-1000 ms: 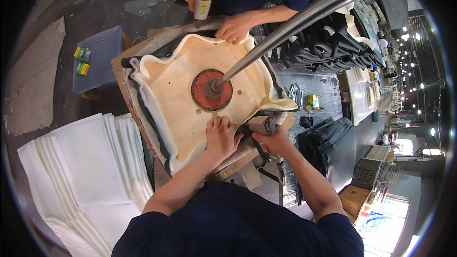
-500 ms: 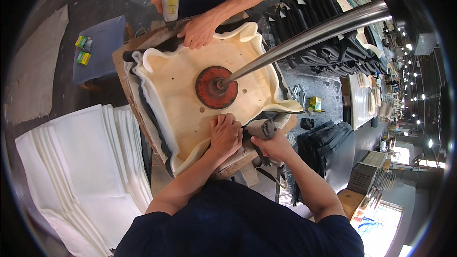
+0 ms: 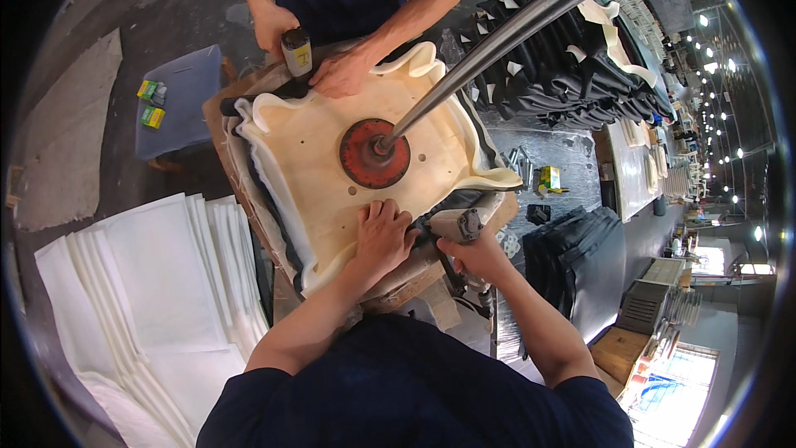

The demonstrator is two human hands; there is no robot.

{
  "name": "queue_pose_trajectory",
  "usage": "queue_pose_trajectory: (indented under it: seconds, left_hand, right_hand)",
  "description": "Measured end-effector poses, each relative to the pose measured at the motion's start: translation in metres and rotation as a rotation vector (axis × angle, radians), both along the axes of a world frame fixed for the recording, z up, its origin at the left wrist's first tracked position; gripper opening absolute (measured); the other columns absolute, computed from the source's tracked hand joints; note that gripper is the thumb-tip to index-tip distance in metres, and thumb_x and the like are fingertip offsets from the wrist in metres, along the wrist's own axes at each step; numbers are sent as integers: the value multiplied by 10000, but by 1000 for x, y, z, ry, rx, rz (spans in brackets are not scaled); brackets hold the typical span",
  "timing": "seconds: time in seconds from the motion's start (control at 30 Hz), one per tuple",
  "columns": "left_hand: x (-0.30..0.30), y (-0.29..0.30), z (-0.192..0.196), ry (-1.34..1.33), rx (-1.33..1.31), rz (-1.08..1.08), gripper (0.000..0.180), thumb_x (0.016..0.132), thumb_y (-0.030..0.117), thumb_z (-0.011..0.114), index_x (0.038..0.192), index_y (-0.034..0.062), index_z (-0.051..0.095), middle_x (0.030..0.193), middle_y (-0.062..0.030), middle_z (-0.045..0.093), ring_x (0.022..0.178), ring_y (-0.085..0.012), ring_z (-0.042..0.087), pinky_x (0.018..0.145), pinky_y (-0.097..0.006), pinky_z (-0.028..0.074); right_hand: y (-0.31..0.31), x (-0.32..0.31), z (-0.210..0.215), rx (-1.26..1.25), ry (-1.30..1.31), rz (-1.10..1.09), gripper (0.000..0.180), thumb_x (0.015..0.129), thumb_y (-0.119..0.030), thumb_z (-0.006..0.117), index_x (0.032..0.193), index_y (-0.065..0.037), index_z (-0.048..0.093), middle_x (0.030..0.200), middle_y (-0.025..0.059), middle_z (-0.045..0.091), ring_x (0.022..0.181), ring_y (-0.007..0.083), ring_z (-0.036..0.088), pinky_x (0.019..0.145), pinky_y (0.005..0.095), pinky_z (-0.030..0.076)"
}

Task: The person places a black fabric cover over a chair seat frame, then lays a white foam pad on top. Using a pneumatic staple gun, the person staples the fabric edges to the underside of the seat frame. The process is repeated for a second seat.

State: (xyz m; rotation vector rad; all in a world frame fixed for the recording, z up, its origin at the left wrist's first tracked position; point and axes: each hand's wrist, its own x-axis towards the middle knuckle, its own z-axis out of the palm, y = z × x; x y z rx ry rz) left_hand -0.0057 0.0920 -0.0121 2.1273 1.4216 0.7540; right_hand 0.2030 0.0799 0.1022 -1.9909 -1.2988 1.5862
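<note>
A wooden panel [image 3: 323, 168], edged with cream foam [image 3: 274, 166] and black cover material [image 3: 269, 203], lies face up in front of me. A red disc [image 3: 355, 168] on a slanted steel rod [image 3: 489, 41] presses on its middle. My left hand [image 3: 384, 234] has its fingers curled over the panel's near edge, holding the black cover folded inward. My right hand [image 3: 474, 254] grips a staple gun [image 3: 454, 226], its nose at that edge beside my left fingers. What the left fingertips pinch is partly hidden.
Across the panel a co-worker's hand [image 3: 342, 75] presses the far edge, the other holding a staple gun [image 3: 297, 54]. White sheets [image 3: 149, 274] are stacked left, black sheets [image 3: 572, 253] right. Black covers [image 3: 555, 75] pile at far right. A blue-topped stool [image 3: 178, 104] holds small boxes.
The view has shifted slightly. The co-worker's staple gun has come down against the far edge, close to their other hand. My hands stay at the near edge, the left fingers slightly resettled.
</note>
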Motion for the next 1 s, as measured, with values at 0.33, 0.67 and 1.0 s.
queue_pose_trajectory:
  seconds: [0.33, 0.67, 1.0]
  left_hand:
    - [7, -1, -8, -82, 11, 43, 109, 868, 183, 788, 907, 141, 695, 1088, -97, 568, 1103, -344, 523, 922, -512, 380]
    - [0, 2, -10, -62, 25, 17, 165, 846, 229, 837, 947, 142, 740, 1099, -80, 610, 1148, -333, 546, 997, -508, 395]
    - [-9, -3, -8, -65, -5, 8, 207, 818, 248, 879, 954, 150, 759, 1121, -48, 634, 1171, -304, 533, 1012, -491, 383]
  right_hand:
    - [4, -12, 4, -63, -169, 47, 338, 953, -262, 858, 1108, 16, 744, 731, 33, 699, 541, 121, 626, 520, 319, 497]
    - [10, -12, -9, 5, -225, 101, 477, 923, -414, 851, 1019, 41, 743, 682, 104, 712, 534, 190, 691, 539, 375, 556]
    - [-12, -3, -11, 13, -15, -34, 395, 928, -300, 890, 1107, 27, 758, 743, 59, 724, 552, 137, 663, 513, 318, 525]
